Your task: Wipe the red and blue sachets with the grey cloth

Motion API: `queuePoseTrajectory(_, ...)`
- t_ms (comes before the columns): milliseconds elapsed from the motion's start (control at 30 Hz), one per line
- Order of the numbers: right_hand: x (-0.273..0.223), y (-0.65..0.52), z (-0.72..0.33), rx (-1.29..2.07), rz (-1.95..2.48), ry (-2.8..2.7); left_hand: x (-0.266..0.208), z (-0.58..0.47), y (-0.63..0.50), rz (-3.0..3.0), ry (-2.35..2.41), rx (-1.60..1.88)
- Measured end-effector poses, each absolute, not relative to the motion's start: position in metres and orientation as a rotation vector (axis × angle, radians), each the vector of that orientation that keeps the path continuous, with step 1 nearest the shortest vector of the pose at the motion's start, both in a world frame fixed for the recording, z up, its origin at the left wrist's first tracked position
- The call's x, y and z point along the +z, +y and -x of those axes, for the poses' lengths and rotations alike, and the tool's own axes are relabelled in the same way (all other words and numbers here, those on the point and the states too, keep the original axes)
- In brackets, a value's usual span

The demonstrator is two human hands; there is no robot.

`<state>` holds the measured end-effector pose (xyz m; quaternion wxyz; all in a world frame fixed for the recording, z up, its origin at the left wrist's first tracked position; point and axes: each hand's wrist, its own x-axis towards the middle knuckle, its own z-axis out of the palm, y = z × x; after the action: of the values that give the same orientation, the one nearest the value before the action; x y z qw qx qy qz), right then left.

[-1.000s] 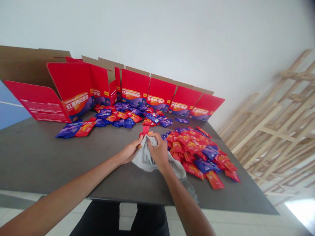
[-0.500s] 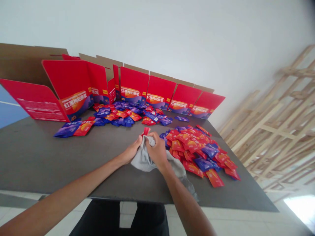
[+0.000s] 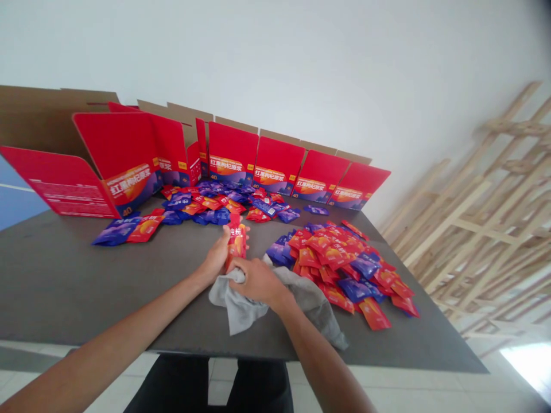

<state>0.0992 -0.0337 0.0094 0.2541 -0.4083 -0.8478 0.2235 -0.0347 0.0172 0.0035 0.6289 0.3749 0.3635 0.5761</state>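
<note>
Upright in my left hand (image 3: 218, 252) is a red and orange sachet (image 3: 236, 240), with my fingers wrapped behind it and its printed front showing. My right hand (image 3: 258, 280) is closed on a grey cloth (image 3: 241, 307) at the sachet's lower end. Part of the cloth drapes over the table and runs under my right wrist. To the right lies a heap of red and blue sachets (image 3: 331, 252), and a second pile of sachets (image 3: 215, 201) spreads out behind my hands.
Several open red cartons (image 3: 232, 143) stand along the wall at the back of the dark grey table (image 3: 129, 292). A blue sachet and a red one (image 3: 146, 228) lie together at the left. Wooden racks (image 3: 482, 229) lean on the right.
The sachet, mostly covered by the cloth before, now shows its front. My right hand has moved down with the cloth, and more of the cloth hangs toward the table's near edge.
</note>
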Motion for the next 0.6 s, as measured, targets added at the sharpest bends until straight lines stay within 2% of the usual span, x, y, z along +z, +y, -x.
queuePoseTrajectory(167,0.013,-0.038,-0.098,0.561,1.133,-2.399,-0.013,0.029,0.049,-0.908,1.1,1.421)
queuePoseTrajectory(267,0.014,-0.038,-0.098,0.55,1.122,-2.446,-0.016,0.025,0.068,-1.037,1.177,1.328)
queuePoseTrajectory(433,0.013,-0.039,-0.099,0.497,1.098,-2.454,-0.009,0.005,0.087,-1.584,1.422,1.149)
queuePoseTrajectory(600,0.014,-0.04,-0.101,0.532,1.068,-2.471,-0.006,-0.026,0.096,-1.661,1.409,0.954)
